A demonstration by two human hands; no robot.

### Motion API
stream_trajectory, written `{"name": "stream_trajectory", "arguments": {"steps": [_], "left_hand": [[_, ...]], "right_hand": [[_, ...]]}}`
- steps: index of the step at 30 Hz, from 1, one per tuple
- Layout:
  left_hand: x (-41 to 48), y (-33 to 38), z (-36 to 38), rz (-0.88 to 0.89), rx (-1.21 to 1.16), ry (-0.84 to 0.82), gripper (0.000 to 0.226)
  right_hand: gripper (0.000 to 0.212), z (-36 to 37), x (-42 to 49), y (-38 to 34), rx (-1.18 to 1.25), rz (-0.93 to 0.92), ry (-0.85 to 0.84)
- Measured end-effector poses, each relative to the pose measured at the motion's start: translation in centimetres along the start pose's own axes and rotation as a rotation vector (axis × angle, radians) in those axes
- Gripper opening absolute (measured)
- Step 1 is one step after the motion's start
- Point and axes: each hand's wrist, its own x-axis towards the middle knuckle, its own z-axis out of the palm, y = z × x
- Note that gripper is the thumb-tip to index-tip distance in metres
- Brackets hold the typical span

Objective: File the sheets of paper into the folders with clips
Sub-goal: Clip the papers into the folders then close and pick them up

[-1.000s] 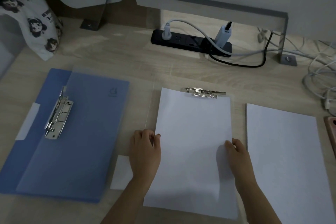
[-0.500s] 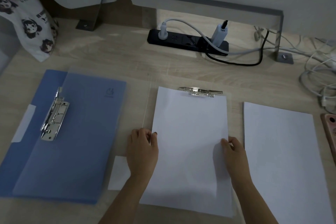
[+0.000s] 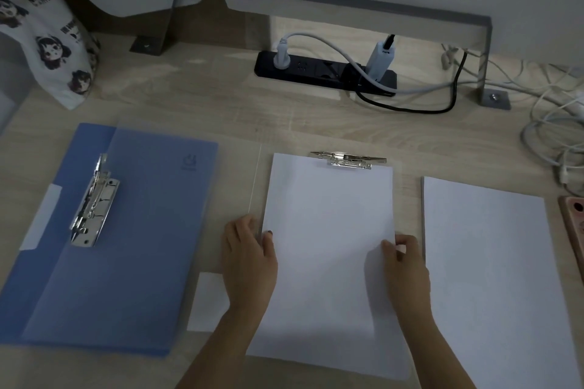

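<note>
A sheet of white paper (image 3: 328, 249) lies on a clear folder (image 3: 256, 174) in the middle of the desk, its top edge at the metal clip (image 3: 349, 160). My left hand (image 3: 249, 259) holds the sheet's left edge, thumb on top. My right hand (image 3: 406, 265) grips its right edge. A blue folder (image 3: 148, 246) lies open at the left with its silver clip (image 3: 93, 202) near the spine. A stack of white paper (image 3: 493, 275) lies at the right.
A black power strip (image 3: 316, 68) with plugs and cables sits at the back. Tangled white cables (image 3: 556, 136) lie at the far right. A pink object (image 3: 573, 224) is at the right edge. A printed cloth bag (image 3: 47, 38) stands back left.
Both hands have slid the sheet slightly up toward the clip, and the head view has shifted a little; the grip on the sheet's edges is the same.
</note>
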Motion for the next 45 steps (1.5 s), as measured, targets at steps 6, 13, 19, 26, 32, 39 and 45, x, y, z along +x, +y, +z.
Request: {"name": "stream_trajectory", "arguments": {"steps": [6,13,19,26,32,39,45], "left_hand": [[0.6,-2.4,1.3,0.536,0.189,-0.087,0.052],[0.4,-2.9,1.4,0.588,0.325,-0.178,0.061],[0.4,-2.7,1.4,0.601,0.381,-0.177,0.065],[0.4,-2.6,1.4,0.603,0.327,-0.185,0.064],[0.5,-2.7,1.4,0.609,0.298,-0.184,0.063],[0.5,-2.8,1.4,0.596,0.269,-0.190,0.064],[0.6,-2.8,1.5,0.576,0.273,-0.199,0.064]], "right_hand": [[0.038,1.7,-0.9,0.4,-0.265,-0.095,0.256],[0.036,1.3,0.5,-0.2,-0.212,-0.358,0.176],[0.025,-0.4,5.4,-6.3,0.698,0.029,-0.062],[0.035,0.2,6.1,-9.3,0.788,-0.043,-0.129],[0.039,3.1,5.5,-10.0,0.271,-0.417,-0.150],[0.051,4.6,6.3,-9.2,-0.184,-0.740,-0.029],[0.050,5.8,6.5,-8.7,-0.372,-0.798,-0.063]]}}
